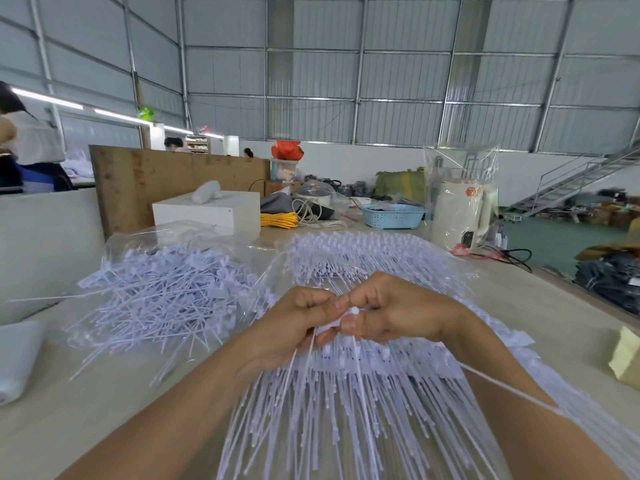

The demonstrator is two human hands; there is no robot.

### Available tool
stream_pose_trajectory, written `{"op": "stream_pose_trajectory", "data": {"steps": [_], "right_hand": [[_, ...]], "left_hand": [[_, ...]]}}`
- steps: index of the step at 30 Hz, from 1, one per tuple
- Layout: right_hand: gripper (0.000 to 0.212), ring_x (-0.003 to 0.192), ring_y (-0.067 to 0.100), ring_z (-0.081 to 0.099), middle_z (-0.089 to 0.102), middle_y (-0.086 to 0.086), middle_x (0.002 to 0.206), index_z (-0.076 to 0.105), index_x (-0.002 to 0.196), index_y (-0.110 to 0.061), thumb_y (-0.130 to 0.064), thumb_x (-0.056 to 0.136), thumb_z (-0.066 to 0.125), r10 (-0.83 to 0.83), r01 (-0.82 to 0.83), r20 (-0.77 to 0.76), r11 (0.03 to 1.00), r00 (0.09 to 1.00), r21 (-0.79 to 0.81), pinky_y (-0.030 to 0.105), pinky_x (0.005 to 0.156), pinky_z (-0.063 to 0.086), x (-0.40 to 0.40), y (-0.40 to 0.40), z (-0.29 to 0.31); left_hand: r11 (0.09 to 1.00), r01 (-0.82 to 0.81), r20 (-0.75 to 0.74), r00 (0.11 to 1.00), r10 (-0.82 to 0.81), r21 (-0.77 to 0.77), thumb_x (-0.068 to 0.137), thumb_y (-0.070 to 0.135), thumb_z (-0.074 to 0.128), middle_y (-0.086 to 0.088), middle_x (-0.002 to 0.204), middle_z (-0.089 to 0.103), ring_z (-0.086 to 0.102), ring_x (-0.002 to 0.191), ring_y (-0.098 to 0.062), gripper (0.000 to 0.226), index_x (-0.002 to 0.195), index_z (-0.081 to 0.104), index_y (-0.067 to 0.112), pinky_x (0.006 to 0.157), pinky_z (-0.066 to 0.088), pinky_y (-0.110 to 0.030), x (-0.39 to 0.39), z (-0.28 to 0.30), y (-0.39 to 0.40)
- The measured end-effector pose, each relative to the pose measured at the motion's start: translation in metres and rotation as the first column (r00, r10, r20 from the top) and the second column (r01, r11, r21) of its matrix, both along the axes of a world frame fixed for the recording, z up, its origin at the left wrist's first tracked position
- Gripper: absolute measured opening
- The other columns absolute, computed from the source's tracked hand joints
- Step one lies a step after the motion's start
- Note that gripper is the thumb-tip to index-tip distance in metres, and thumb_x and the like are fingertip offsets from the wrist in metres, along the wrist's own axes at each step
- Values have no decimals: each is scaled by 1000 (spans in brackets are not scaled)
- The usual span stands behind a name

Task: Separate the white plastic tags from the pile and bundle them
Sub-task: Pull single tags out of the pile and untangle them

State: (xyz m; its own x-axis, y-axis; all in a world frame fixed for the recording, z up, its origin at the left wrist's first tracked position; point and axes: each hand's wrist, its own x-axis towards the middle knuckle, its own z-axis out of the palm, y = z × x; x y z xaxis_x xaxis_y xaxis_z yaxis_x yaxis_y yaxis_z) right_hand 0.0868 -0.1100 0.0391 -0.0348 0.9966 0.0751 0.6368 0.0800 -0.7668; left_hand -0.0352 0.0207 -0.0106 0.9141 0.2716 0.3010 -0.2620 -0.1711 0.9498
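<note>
Bags first: a clear bag (pixel 145 244) on the table's left lies open with a loose pile (pixel 166 299) of white tags spilling from it, tangled every way. Beside it, further right, a second clear sheet (pixel 446 265) covers tags (pixel 356 258) laid in neat rows. A blue basket (pixel 393 215) stands behind (its contents too small to tell), next to a white jug (pixel 460 216) wrapped in clear plastic.

At the middle, the left hand (pixel 294 323) and right hand (pixel 398 313) meet, fingers curled, both pinching the head of a small tag bundle (pixel 343 317) between thumbs and forefingers; its thin tails hang down toward the camera. Under the wrists spreads a wide fan of tags (pixel 346 410), hiding the table (pixel 69 420) there.

A white box (pixel 207 211) and yellow cord (pixel 278 220) sit behind the pile, and a yellowish block (pixel 625 358) lies at the right edge.
</note>
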Motion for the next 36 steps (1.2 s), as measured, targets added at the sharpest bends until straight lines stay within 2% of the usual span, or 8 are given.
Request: {"op": "stream_pose_trajectory", "data": {"steps": [5,8,12,18,22,27,32,36], "right_hand": [[38,38,0,28,41,-2,48,49,95,30,-7,91,57,46,-50,-51,995,998,-84,12,41,25,0,-3,3],[25,38,4,27,35,-9,45,56,65,3,-10,86,60,122,-126,-85,991,989,-52,14,42,25,-1,-7,5],[26,43,6,37,43,-6,47,60,72,3,-17,88,60,-125,127,-21,975,992,181,20,49,33,-1,-9,9],[25,56,5,49,53,5,63,71,83,-31,-44,80,50,-294,271,-21,853,956,447,16,62,44,-1,-33,40],[32,65,7,54,54,4,70,73,90,-32,-44,86,44,-220,209,-39,837,975,506,21,69,49,-4,-39,59],[22,74,-10,57,61,-33,78,70,100,-28,-32,95,50,-269,104,369,906,889,411,11,69,50,-31,6,43],[50,73,11,51,31,-11,90,46,134,-43,-49,86,57,-517,279,517,838,682,469,27,55,35,-30,43,0],[82,93,14,47,33,-3,104,31,146,-22,-50,79,67,-505,317,468,848,726,424,28,73,38,-16,46,-12]], "left_hand": [[983,183,31,983,-182,-27,58,58,81,-4,49,46,35,33,-3,42,59,68,18,37,26,-12,-3,1,0],[952,294,100,953,-286,-82,62,50,81,8,41,46,36,32,0,36,55,64,20,37,31,-10,-8,7,-3],[920,186,199,972,-122,-345,67,49,78,7,39,41,32,29,-1,41,51,56,19,31,29,-9,-6,18,2],[550,172,267,959,96,-817,78,24,60,-1,56,56,51,37,-3,22,66,59,6,33,41,-11,-8,18,40],[786,-191,-31,976,213,-589,73,2,62,-11,72,70,57,44,-7,19,92,60,4,33,42,-12,1,5,37],[835,-94,-81,995,60,-541,94,35,52,-11,72,62,51,42,-10,42,72,72,5,32,36,-14,10,4,16],[784,56,6,998,-67,-619,63,84,39,-10,64,58,53,48,-21,89,76,73,3,38,41,-21,4,6,21],[902,-114,-97,992,81,-416,65,59,62,-2,53,48,49,43,-11,60,85,62,2,36,37,-17,2,6,21]]}}
